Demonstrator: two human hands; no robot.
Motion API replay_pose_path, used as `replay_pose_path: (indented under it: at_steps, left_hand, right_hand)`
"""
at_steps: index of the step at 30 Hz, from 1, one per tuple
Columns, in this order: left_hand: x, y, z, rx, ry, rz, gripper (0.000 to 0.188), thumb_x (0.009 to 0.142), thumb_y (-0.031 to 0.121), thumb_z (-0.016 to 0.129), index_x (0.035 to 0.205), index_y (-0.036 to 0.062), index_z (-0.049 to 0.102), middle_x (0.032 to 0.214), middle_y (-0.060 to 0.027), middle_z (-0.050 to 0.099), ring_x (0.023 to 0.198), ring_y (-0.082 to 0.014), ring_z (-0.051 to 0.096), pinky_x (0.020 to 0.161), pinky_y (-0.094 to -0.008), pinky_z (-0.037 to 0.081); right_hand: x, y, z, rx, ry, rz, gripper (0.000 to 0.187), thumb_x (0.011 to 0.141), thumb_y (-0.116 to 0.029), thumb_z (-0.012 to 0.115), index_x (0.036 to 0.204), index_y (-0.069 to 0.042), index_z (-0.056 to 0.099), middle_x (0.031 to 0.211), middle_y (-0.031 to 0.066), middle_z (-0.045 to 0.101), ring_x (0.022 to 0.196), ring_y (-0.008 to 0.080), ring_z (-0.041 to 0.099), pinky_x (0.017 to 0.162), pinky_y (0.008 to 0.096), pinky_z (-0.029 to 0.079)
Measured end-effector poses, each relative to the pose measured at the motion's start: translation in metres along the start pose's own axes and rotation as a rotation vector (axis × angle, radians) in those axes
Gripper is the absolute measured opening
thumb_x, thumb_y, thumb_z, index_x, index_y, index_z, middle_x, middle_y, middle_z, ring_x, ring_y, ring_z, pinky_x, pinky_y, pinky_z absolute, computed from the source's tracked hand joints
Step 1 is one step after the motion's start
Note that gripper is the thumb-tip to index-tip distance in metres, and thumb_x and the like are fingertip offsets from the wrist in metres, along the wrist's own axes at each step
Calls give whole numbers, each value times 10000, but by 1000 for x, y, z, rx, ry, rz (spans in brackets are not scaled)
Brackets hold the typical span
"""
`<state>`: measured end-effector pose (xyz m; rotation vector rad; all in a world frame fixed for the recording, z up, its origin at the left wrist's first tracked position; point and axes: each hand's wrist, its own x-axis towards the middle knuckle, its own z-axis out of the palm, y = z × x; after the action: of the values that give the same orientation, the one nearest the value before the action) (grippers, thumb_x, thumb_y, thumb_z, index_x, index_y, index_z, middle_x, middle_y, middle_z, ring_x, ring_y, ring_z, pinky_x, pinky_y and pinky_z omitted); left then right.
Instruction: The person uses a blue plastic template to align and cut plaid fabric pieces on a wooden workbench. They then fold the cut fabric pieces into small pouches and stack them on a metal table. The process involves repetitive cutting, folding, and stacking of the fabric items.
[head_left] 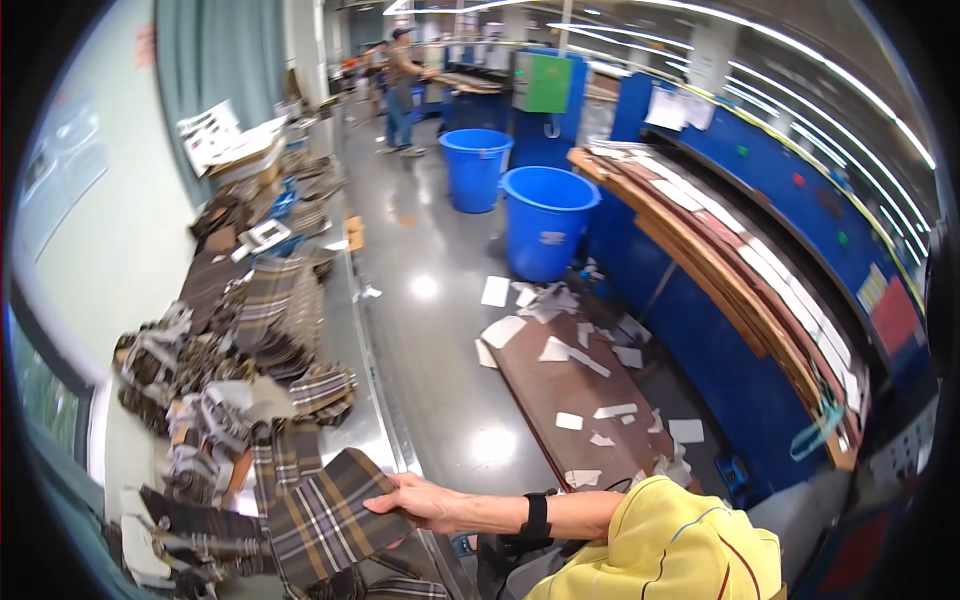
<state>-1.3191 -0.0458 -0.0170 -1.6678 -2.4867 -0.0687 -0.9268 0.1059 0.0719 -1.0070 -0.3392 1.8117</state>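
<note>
Matt woven plaid cloth (320,515); glossy smooth floor (440,300); shiny blue plastic bins (545,220).

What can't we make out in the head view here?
- Left hand: rests flat on the plaid fabric piece; its grip cannot be judged, since the fingertips blend into the cloth.
- Right hand: out of view, behind the yellow sleeve at the lower edge.
- Paper sheets on the floor: print too small.
- Distant person: hands too small.

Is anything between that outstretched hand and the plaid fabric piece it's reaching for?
Nothing visible. The hand already rests flat on the plaid fabric piece at the near end of the table, fingers on its right edge. Which hand it is cannot be told.
</note>
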Motion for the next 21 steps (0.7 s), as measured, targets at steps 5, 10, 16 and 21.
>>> replay_pose_path:
  at_steps: [5,10,16,21]
  left_hand:
    - [27,52,-38,-376,-238,393,768,843,572,664,1373,35,520,1312,-298,531,1174,-469,519,1009,-519,416]
    - [55,41,1,-519,-263,633,740,774,467,793,1299,1,560,1155,-269,608,1059,-433,562,954,-505,456]
    - [91,15,102,-1134,-781,82,622,753,192,853,1258,-30,565,1090,-176,634,974,-255,585,894,-430,507]
    - [53,38,15,-639,-641,426,620,874,249,725,1369,-16,464,1281,-201,570,1179,-314,544,996,-506,441]
  right_hand:
    - [-61,20,-40,90,149,-115,427,929,-163,632,1293,-29,452,1114,103,630,897,189,680,707,419,618]
    - [-109,16,-39,131,293,-174,543,885,-164,708,1323,-18,423,1130,83,601,989,176,624,771,374,586]
    - [-118,35,-79,225,379,-327,535,902,-143,682,1329,-9,388,1083,100,605,883,198,669,683,400,612]
    - [-129,26,-79,183,359,-364,499,874,-155,716,1273,-8,456,1068,94,640,886,205,679,687,402,608]
